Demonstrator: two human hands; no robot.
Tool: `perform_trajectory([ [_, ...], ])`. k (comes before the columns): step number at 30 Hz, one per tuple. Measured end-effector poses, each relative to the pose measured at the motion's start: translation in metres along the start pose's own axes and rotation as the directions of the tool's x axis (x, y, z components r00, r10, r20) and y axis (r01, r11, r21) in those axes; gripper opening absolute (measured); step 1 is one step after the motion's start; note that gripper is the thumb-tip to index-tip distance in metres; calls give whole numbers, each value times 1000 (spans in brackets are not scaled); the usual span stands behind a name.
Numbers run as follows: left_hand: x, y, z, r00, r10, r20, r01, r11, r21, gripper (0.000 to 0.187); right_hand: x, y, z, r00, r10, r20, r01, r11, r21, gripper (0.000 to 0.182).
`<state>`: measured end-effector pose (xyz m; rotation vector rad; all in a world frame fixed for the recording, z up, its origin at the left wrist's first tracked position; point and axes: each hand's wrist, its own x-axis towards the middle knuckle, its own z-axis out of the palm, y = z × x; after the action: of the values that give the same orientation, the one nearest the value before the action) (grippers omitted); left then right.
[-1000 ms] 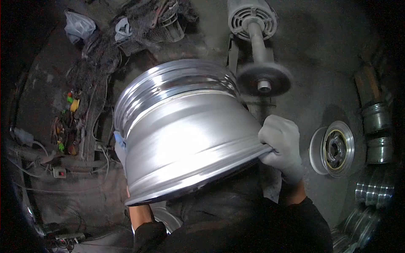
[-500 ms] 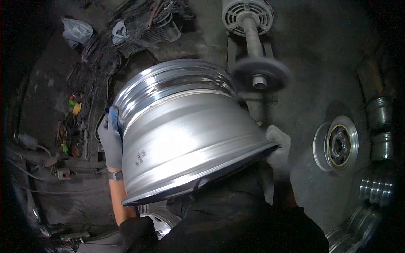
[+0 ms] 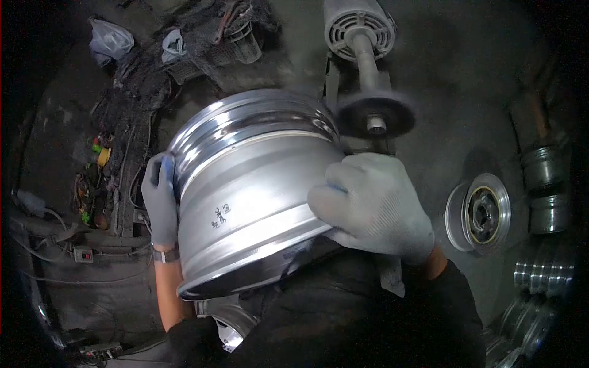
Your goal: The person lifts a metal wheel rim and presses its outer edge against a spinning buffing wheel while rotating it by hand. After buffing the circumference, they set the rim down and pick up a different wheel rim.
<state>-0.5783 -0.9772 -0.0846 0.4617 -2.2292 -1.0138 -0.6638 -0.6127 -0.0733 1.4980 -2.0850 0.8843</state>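
Observation:
A large silver wheel rim is tilted in front of me, its upper band mirror-bright and its lower barrel duller, with dark handwritten marks. My left hand, in a grey glove, grips the rim's left side, fingertips partly hidden behind it. My right hand, gloved too, closes over the lower right edge, thumb side toward the barrel. Just beyond the rim's upper right, a dark round buffing wheel sits on the shaft of a grey motor; its blurred face suggests spinning.
A wheel rim stands on the floor at right. More rims are stacked along the right edge. Another rim lies below my left forearm. Plastic bags, a dusty crate and a cabled switch box are at left.
My right hand has come up from behind the lower right edge onto the rim's front. The rim has turned slightly, its handwriting shifting right. My left hand keeps its hold.

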Motion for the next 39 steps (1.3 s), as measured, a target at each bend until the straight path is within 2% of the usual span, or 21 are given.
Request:
perform_trajectory([
  [1, -5, -8, 0, 985, 160, -62, -158, 987, 44, 30, 2, -1, 1, 998, 2, 56, -1, 1000, -23, 26],
  [2, -12, -27, -9, 998, 62, -22, -63, 997, -35, 31, 2, 0, -1, 998, 9, 66, -7, 1000, -21, 24],
  [3, -20, -37, -11, 998, 55, -21, -56, 998, -33, 31, 1, -2, -2, 997, 9, 71, -8, 1000, -15, 24],
  [4, -26, -44, -10, 999, -36, -39, 32, 994, -107, 34, 0, -3, -4, 997, 34, 70, -32, 999, -22, 24],
  [7, -42, -60, -9, 952, -303, -50, 271, 904, -330, 40, -2, -5, -1, 997, 60, 57, -59, 998, -25, 25],
  [10, -57, -68, -3, 829, -559, -8, 467, 701, -538, 47, -4, -3, -2, 998, 61, 33, -61, 998, 0, 25],
  [14, -71, -85, 5, 598, -790, 136, 587, 316, -745, 56, -16, 2, -3, 993, 108, -44, -107, 994, 20, 26],
  [15, -70, -94, 3, 600, -789, 133, 585, 319, -746, 56, -22, 5, -5, 993, 106, -46, -105, 994, 21, 26],
  [17, -55, -128, -18, 782, -623, 33, 567, 687, -455, 51, -34, 12, -9, 984, 168, 57, -169, 985, 21, 37],
  [19, -40, -155, -39, 916, -399, 33, 400, 913, -80, 50, -43, 17, -4, 980, 198, 23, -199, 979, 41, 36],
  [20, -38, -163, -44, 957, -280, 71, 271, 956, 112, 52, -49, 19, -1, 973, 230, -10, -229, 971, 61, 35],
  [24, -25, -109, -33, 982, -189, -14, 189, 966, 179, 55, -72, 25, 8, 946, 324, -24, -318, 940, 125, 31],
  [26, -20, -65, -28, 964, -260, 51, 262, 965, -18, 52, -87, 31, 19, 924, 376, -65, -364, 920, 144, 28],
  [27, -18, -50, -26, 964, -260, 50, 261, 965, -15, 52, -94, 33, 26, 924, 376, -66, -364, 920, 148, 28],
  [29, -16, -27, -20, 989, -119, 83, 118, 993, 20, 49, -108, 38, 41, 891, 398, -221, -344, 907, 245, 27],
  [30, -14, -18, -16, 990, -117, 85, 115, 993, 24, 49, -115, 40, 48, 889, 400, -224, -345, 905, 248, 27],
  [32, -8, -3, -7, 995, -73, 63, 78, 993, -87, 45, -126, 45, 60, 838, 444, -317, -335, 877, 344, 29],
  [36, 4, 17, 1, 991, -116, 72, 121, 991, -62, 45, -149, 45, 81, 774, 525, -354, -377, 832, 407, 29],
  [38, 12, 16, -1, 983, -129, 130, 126, 992, 33, 48, -155, 44, 88, 701, 625, -343, -443, 759, 477, 30],
  [39, 14, 16, 0, 983, -129, 129, 126, 992, 32, 48, -156, 45, 85, 702, 624, -343, -443, 760, 475, 30],
])
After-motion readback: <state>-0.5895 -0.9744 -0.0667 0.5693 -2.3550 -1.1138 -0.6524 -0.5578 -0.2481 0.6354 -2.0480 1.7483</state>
